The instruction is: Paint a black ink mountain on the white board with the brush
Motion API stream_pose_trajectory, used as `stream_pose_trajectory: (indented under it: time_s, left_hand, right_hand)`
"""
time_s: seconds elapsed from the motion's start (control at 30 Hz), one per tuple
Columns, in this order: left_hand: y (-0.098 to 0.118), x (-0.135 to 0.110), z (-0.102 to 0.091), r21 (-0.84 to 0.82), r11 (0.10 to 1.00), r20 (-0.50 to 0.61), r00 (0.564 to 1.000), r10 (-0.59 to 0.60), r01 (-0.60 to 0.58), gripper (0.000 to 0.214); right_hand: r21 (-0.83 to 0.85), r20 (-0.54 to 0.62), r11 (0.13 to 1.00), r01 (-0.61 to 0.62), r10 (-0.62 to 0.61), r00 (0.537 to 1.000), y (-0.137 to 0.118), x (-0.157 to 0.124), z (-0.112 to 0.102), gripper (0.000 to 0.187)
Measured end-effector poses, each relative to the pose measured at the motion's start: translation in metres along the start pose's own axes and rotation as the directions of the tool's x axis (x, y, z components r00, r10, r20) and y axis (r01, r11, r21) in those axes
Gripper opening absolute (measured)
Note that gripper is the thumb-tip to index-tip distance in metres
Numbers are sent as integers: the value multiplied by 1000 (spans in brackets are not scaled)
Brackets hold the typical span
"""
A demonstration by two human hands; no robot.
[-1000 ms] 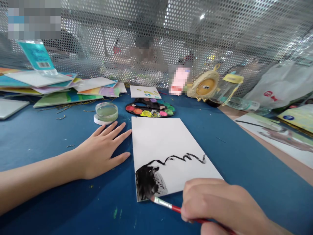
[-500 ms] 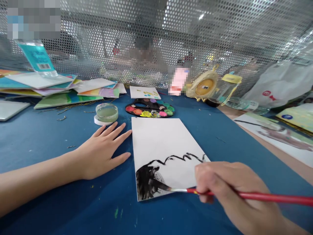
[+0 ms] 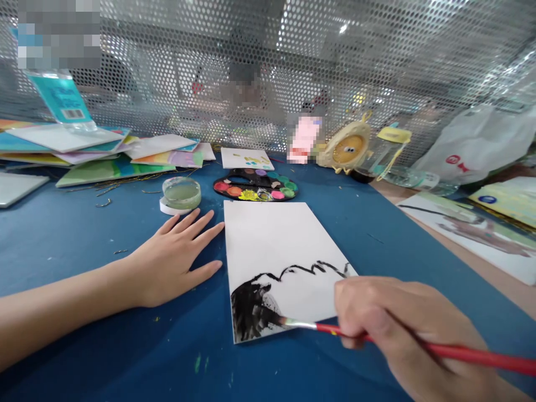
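A white sheet of paper [image 3: 276, 240] lies on the blue table [image 3: 84, 240], with a black painted patch [image 3: 251, 312] at its near left corner and a wavy black line across it. My right hand [image 3: 402, 329] is closed round a red-handled paintbrush [image 3: 377, 338]; the brush tip touches the black patch. My left hand [image 3: 176, 259] lies flat on the table just left of the paper, fingers spread and holding nothing.
A paint palette [image 3: 256, 186] with coloured wells sits behind the paper, beside a small dish of greenish water [image 3: 181, 193]. Stacked painted cards [image 3: 104, 151] lie at the back left. A perforated metal screen [image 3: 293, 67] closes the back. More paintings [image 3: 473, 229] and a plastic bag [image 3: 477, 142] are at the right.
My right hand swung the brush from pointing up-left to lying almost level, and the tip moved right across the black patch. The left hand stayed put.
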State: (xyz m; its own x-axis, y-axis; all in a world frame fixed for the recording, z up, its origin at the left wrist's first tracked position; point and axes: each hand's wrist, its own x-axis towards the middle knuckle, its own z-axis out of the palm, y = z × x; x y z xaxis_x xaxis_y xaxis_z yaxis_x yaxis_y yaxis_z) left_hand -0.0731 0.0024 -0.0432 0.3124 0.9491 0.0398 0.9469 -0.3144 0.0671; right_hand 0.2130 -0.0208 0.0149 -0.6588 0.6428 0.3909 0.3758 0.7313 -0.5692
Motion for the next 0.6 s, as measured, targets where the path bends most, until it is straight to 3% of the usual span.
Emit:
stream_pose_trajectory:
  time_s: [0.1,0.27,0.4,0.5,0.6]
  left_hand:
    - [0,0,0,-11,1000,-14,1000,-4,4,67]
    - [1,0,1,-15,1000,-17,1000,-5,5,67]
    - [1,0,0,-5,1000,-5,1000,-13,13,67]
    - [1,0,-1,4,1000,11,1000,-14,14,67]
    - [1,1,0,-4,1000,3,1000,-11,11,67]
  right_hand:
    - [-31,77,999,32,-29,997,-3,1,1,40]
    - [-29,30,999,30,-29,999,-5,3,1,43]
    - [-16,137,997,77,-74,988,-5,1,3,42]
    - [-60,107,998,35,-28,994,-6,0,4,43]
    - [-10,117,998,65,-63,991,-7,1,3,42]
